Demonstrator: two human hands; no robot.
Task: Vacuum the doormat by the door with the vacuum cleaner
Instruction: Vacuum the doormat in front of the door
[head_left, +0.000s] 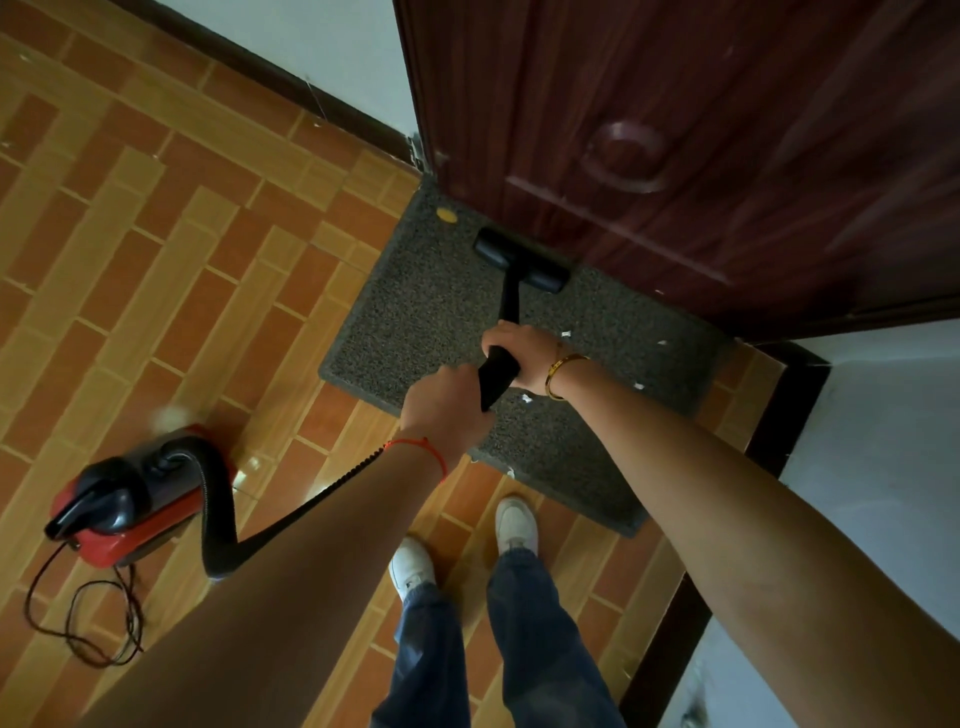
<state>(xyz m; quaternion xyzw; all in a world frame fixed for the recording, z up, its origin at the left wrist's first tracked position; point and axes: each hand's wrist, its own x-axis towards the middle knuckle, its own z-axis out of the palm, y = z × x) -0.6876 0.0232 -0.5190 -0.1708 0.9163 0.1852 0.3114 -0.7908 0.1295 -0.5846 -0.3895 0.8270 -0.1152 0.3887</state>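
Fingers of both hands around wand, pointing doorward, nozzle on doormat

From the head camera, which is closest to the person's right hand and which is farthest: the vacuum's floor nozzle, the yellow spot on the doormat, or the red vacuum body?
Measured from the right hand, which grips the black wand:
1. Floor nozzle, just ahead on the doormat, against the door.
2. Yellow spot, farther off at the mat's far left corner.
3. Red vacuum body, far to the left on the tiled floor.
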